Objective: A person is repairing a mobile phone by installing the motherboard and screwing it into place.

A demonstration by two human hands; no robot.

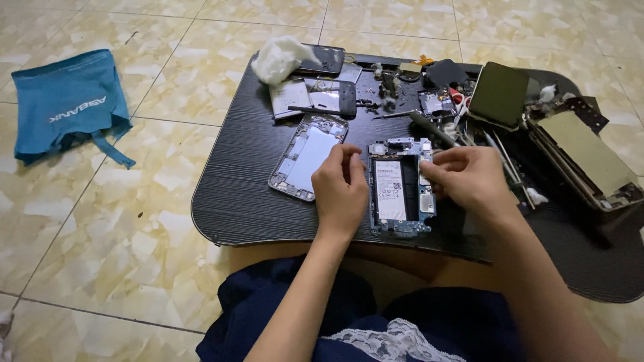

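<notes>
Opened smartphone [400, 189] lying face down at the centre of the black lap table [235, 201], battery and circuit board exposed; left hand [340, 191] resting on its left edge at nine o'clock, fingers curled together and pressing the frame without gripping anything; right hand [464, 175] at three o'clock, thumb and fingertips pinched together at the board's right side, on what cannot be told, too small to see. Removed rear frame [307, 157] lying just beside the left hand at ten o'clock; screwdriver [433, 129] at one o'clock; dark phone screen [499, 94] and loose parts further toward two o'clock; white wad of tissue [280, 57] at eleven o'clock; blue cloth bag [67, 104] on the tiled floor, well apart at nine o'clock. Best handled, judging by the pinch, with steady left-hand pressure and light, straight pulls on the right; no twisting against the board.
</notes>
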